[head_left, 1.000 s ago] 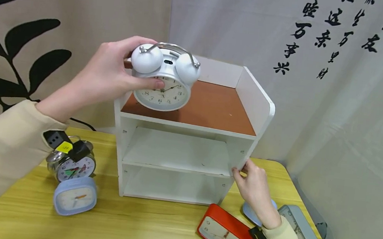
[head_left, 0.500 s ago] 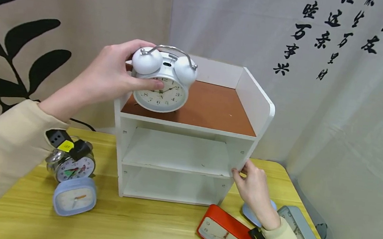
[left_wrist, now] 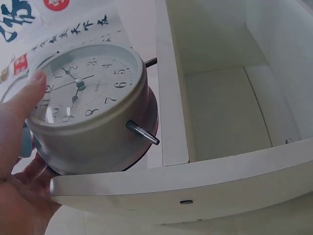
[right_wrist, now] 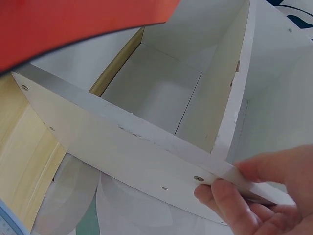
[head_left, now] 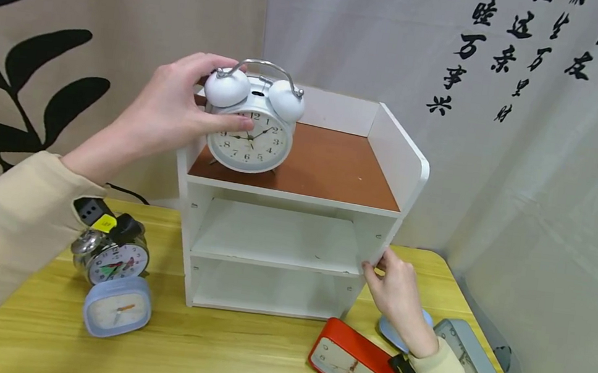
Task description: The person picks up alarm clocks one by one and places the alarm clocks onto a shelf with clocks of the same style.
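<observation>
My left hand (head_left: 171,105) grips a white twin-bell alarm clock (head_left: 252,153) by its left side, thumb across the dial. In the left wrist view the clock's small metal feet (left_wrist: 143,132) stick out close to the shelf's edge. Behind and below the clock is the brown top board of a small white shelf unit (head_left: 400,161). My right hand (head_left: 397,295) pinches the front edge of the unit's right side panel, at about the middle board's height. In the right wrist view, thumb and fingers lie on either side of that panel (right_wrist: 122,132).
On the wooden table (head_left: 210,362), a silver twin-bell clock (head_left: 118,261) and a small blue clock (head_left: 118,307) stand left. A red clock (head_left: 355,367), a grey-blue clock (head_left: 475,367) and a partly hidden light-blue object (head_left: 390,333) lie near the right arm. Printed cloth hangs behind.
The white alarm clock has shifted slightly left and turned more upright, so its dial faces forward more and its feet show. The right hand and the shelf unit stay put.
</observation>
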Demonstrator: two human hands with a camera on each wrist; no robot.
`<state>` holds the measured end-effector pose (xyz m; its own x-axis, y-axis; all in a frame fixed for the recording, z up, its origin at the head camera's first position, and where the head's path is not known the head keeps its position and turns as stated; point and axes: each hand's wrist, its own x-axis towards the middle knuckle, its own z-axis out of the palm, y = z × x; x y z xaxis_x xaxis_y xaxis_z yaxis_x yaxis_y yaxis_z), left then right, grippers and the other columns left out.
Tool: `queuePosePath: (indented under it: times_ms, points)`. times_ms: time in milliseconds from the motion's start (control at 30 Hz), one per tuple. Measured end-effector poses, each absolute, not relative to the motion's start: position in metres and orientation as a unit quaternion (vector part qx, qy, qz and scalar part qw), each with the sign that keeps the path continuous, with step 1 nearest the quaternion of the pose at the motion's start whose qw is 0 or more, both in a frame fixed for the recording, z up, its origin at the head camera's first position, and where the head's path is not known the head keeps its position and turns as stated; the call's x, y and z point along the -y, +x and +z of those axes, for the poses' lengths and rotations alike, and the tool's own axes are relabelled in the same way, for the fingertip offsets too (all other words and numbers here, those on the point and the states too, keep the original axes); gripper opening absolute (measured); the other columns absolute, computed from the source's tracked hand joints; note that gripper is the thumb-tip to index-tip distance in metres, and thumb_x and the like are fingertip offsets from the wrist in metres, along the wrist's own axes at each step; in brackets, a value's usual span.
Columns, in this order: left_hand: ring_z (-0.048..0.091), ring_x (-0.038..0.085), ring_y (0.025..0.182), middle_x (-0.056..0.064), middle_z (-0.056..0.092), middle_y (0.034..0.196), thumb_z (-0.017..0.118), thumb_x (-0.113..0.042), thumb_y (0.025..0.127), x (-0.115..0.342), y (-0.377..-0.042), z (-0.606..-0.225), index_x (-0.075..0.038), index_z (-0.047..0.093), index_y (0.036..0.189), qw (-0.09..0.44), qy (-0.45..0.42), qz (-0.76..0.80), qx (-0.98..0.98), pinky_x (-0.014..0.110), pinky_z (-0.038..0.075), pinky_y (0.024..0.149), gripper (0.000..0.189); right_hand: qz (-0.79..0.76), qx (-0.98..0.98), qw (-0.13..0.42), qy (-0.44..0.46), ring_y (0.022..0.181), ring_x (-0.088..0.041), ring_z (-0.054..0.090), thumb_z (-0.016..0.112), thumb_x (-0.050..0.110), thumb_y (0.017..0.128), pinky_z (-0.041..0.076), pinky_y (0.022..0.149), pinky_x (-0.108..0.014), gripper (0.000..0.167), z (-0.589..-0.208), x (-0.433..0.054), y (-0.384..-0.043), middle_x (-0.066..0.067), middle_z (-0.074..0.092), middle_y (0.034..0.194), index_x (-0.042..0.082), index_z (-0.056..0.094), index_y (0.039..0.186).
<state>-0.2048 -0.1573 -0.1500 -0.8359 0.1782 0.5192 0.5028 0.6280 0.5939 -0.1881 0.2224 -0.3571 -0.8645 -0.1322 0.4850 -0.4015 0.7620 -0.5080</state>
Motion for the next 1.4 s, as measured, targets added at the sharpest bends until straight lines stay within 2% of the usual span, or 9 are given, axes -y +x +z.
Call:
queuePosePath:
  times_ms: [167,500,700,867,1100,1400]
  points:
    - [0.065,0.028,0.116,0.01,0.062,0.146,0.089,-0.03,0.086,0.159,-0.208,-0.15,-0.016,0.054,0.151,0.207,-0.188,-0.393,0.876,0.008,0.049,0.08,0.075,0.313,0.914,0.214,0.144,0.103,-0.046,0.077,0.07,-0.003,0.095,0.065,0.085,-0.058,0.03,-0.357,-0.222,-0.188,-0.03,0.076,0.118,-0.008,0.065,0.124]
    - [0.065,0.031,0.121,0.013,0.062,0.146,0.087,-0.031,0.088,0.162,-0.212,-0.15,-0.015,0.052,0.153,0.192,-0.186,-0.38,0.886,0.006,0.048,0.082,0.075,0.31,0.914,0.217,0.149,0.102,-0.046,0.077,0.07,-0.003,0.095,0.066,0.084,-0.057,0.03,-0.357,-0.222,-0.188,-0.03,0.076,0.117,-0.008,0.065,0.124]
    - [0.062,0.032,0.124,0.016,0.061,0.147,0.085,-0.038,0.09,0.165,-0.217,-0.146,-0.015,0.049,0.155,0.171,-0.179,-0.354,0.902,0.018,0.05,0.088,0.078,0.307,0.916,0.214,0.144,0.102,-0.046,0.077,0.071,-0.003,0.095,0.066,0.084,-0.057,0.03,-0.357,-0.222,-0.187,-0.031,0.076,0.117,-0.008,0.065,0.124]
    - [0.061,0.032,0.121,0.018,0.063,0.141,0.083,-0.043,0.09,0.167,-0.223,-0.141,-0.011,0.049,0.153,0.16,-0.18,-0.328,0.914,0.025,0.046,0.087,0.078,0.306,0.917,0.214,0.143,0.102,-0.046,0.077,0.071,-0.002,0.095,0.066,0.085,-0.056,0.03,-0.358,-0.222,-0.187,-0.03,0.076,0.117,-0.008,0.065,0.124]
    - [0.059,0.033,0.123,0.02,0.064,0.139,0.08,-0.044,0.092,0.169,-0.231,-0.139,-0.007,0.049,0.152,0.155,-0.187,-0.311,0.919,0.036,0.046,0.093,0.077,0.303,0.916,0.217,0.144,0.1,-0.044,0.078,0.071,-0.002,0.095,0.066,0.084,-0.056,0.029,-0.36,-0.221,-0.188,-0.03,0.077,0.115,-0.008,0.065,0.123]
    - [0.06,0.032,0.122,0.02,0.066,0.136,0.08,-0.047,0.092,0.171,-0.238,-0.136,-0.006,0.051,0.15,0.149,-0.185,-0.302,0.923,0.034,0.045,0.092,0.078,0.305,0.917,0.216,0.142,0.1,-0.044,0.078,0.071,-0.003,0.094,0.066,0.083,-0.055,0.028,-0.359,-0.221,-0.187,-0.03,0.077,0.114,-0.008,0.065,0.121]
